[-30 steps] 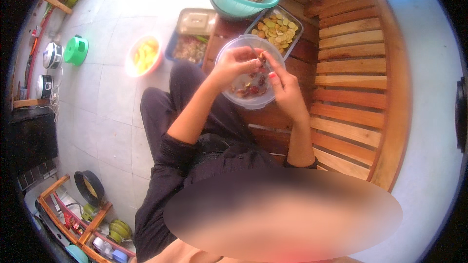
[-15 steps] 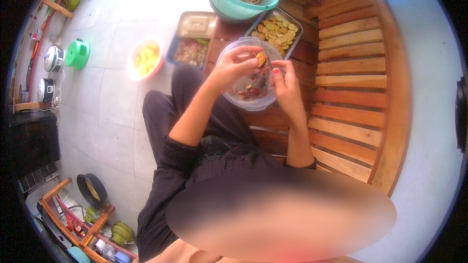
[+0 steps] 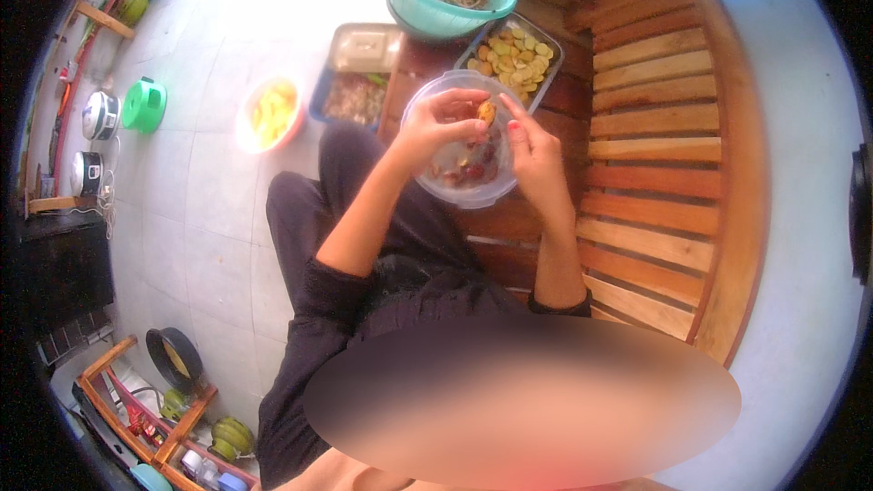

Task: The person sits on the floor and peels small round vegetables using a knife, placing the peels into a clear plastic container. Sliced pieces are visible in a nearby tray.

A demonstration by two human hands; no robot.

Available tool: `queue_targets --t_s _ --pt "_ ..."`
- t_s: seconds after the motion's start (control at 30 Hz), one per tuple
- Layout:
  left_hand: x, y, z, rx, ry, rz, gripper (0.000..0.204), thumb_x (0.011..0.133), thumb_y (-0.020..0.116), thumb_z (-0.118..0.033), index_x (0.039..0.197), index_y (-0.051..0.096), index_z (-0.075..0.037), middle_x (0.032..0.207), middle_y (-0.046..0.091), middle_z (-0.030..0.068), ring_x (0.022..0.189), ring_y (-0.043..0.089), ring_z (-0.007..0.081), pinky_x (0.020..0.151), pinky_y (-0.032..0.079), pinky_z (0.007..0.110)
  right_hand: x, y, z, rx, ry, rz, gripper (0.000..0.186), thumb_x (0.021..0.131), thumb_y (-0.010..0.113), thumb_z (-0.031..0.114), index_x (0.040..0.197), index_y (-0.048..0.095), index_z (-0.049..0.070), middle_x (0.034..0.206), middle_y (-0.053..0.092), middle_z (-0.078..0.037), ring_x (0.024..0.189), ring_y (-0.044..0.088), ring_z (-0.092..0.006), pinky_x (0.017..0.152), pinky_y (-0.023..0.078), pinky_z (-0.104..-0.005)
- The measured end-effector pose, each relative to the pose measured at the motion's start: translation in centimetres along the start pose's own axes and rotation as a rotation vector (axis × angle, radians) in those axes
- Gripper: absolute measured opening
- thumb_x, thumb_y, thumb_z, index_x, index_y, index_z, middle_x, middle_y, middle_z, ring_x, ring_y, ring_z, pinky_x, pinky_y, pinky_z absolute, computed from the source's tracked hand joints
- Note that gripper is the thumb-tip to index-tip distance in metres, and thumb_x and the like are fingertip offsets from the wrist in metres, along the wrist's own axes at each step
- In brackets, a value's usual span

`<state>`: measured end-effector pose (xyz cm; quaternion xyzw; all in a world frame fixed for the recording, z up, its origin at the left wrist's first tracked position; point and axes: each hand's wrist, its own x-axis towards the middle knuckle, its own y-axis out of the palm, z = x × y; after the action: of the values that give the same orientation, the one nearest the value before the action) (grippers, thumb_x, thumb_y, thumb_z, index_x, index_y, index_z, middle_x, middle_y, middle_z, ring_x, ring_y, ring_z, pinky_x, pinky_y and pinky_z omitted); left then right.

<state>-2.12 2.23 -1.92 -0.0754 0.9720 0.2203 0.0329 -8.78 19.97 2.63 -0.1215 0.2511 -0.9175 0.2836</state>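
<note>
Small yellow-brown oval piece (image 3: 486, 115) pinched in left hand (image 3: 438, 131) above round translucent plastic bowl (image 3: 475, 201); right hand (image 3: 536, 156) by bowl's right rim, index extended, can't tell if holding anything.

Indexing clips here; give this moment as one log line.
left hand: holding yellowish-brown piece; right hand: close beside it, grip unclear; translucent bowl: below both hands, dark reddish pieces inside

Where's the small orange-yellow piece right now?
In the head view, the small orange-yellow piece is above and right of centre, in the left hand over the translucent bowl, the right hand to its right.
</note>
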Motion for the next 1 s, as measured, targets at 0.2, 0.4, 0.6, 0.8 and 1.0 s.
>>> queue_targets --t_s 0.2,0.4,0.6,0.8,1.0 --pt "0.1 0.3 0.0 -0.313 0.007 -0.090 0.038 0.085 0.072 -0.005 0.118 0.055 0.001 0.108 0.064 0.0152 0.095 0.066 0.0210 0.086 0.057 0.034 -0.6 -0.3 -0.3 0.225 0.193 0.110 0.042 0.101 0.049 0.024 0.140 0.049 0.008 0.092 0.066 -0.019 0.074 0.058 -0.0167 0.072 0.049 -0.0337" --pt "0.1 0.0 0.3 -0.260 0.021 -0.122 0.038 0.086 0.069 -0.005 0.119 0.052 0.000 0.109 0.064 0.0150 0.099 0.065 0.0213 0.087 0.058 0.035 -1.3 1.2 -0.4 0.106 -0.076 0.102 0.042 0.102 0.048 0.022 0.143 0.048 0.009 0.085 0.059 -0.007 0.068 0.051 -0.0113 0.066 0.047 -0.0284" --pt "-0.2 0.0 0.1 -0.211 -0.002 -0.036 0.042 0.084 0.072 -0.010 0.120 0.053 0.000 0.111 0.063 0.0140 0.099 0.065 0.0209 0.087 0.055 0.033 0.0 1.2 -1.7 -0.151 -0.101 -0.044 0.039 0.102 0.048 0.022 0.138 0.051 0.007 0.089 0.064 -0.016 0.075 0.058 -0.0197 0.073 0.049 -0.0342" --pt "0.1 0.0 0.4 -0.119 0.030 -0.066 0.042 0.085 0.075 -0.015 0.119 0.055 -0.001 0.110 0.064 0.0112 0.098 0.065 0.0192 0.086 0.054 0.033 -0.4 0.4 -1.2 -0.007 0.089 0.051 0.036 0.102 0.048 0.027 0.129 0.054 0.005 0.094 0.069 -0.020 0.087 0.068 -0.0328 0.079 0.051 -0.0424" --pt "0.0 0.0 0.3 -0.244 0.006 -0.080 0.036 0.088 0.073 -0.015 0.118 0.059 -0.002 0.115 0.065 0.0115 0.100 0.065 0.0181 0.085 0.054 0.031 -0.8 0.4 0.0 0.618 0.294 0.162 0.042 0.106 0.041 0.031 0.142 0.043 0.011 0.074 0.053 0.000 0.052 0.040 -0.0052 0.045 0.030 -0.0182"
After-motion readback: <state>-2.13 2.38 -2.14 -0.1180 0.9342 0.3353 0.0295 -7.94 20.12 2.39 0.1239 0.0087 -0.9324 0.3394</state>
